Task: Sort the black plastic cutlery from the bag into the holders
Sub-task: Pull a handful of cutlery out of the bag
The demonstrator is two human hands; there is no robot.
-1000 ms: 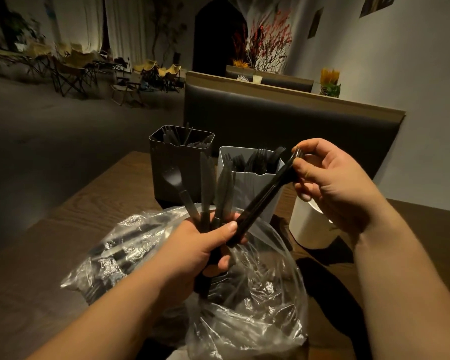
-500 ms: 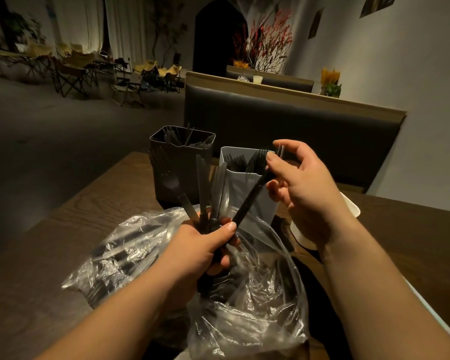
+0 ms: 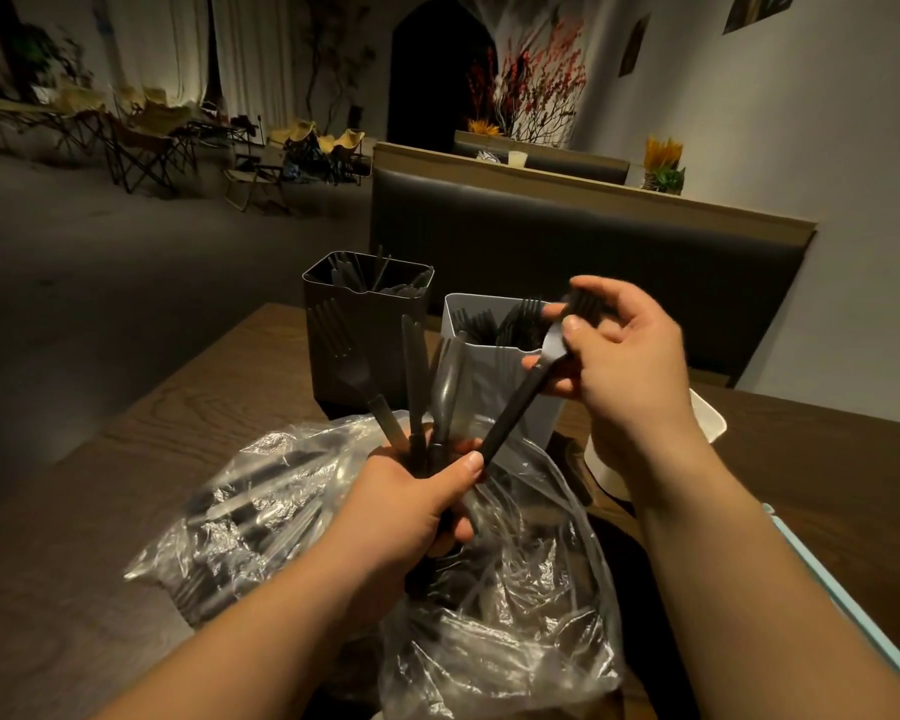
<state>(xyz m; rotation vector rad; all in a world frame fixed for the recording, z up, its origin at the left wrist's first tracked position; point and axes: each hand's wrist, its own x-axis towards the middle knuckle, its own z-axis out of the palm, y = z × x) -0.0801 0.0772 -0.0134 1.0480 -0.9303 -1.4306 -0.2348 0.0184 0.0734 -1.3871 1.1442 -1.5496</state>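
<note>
A clear plastic bag (image 3: 261, 517) of black cutlery slumps on the near left of a wooden table (image 3: 178, 407), its mouth gaping toward the person. Above it, the left hand (image 3: 411, 506) is closed in a fist round the handles of a bundle of cutlery (image 3: 415, 356), heads fanning upward. Behind stand a dark holder (image 3: 333, 324) and, just to its right, a pale holder (image 3: 484, 402) already bristling with forks, both near the table's far edge. One fork (image 3: 515, 407) slants from the fist up and to the right, handle end low at the left thumb, tines high over the pale holder's rim. The right hand (image 3: 630, 366) pinches it at the neck between thumb and curled fingers.

The step appears to be drawing this fork free. It likely goes best pulled along its own slant, the fist easing just enough to release one handle, then turned handle-down into the pale holder.
</note>
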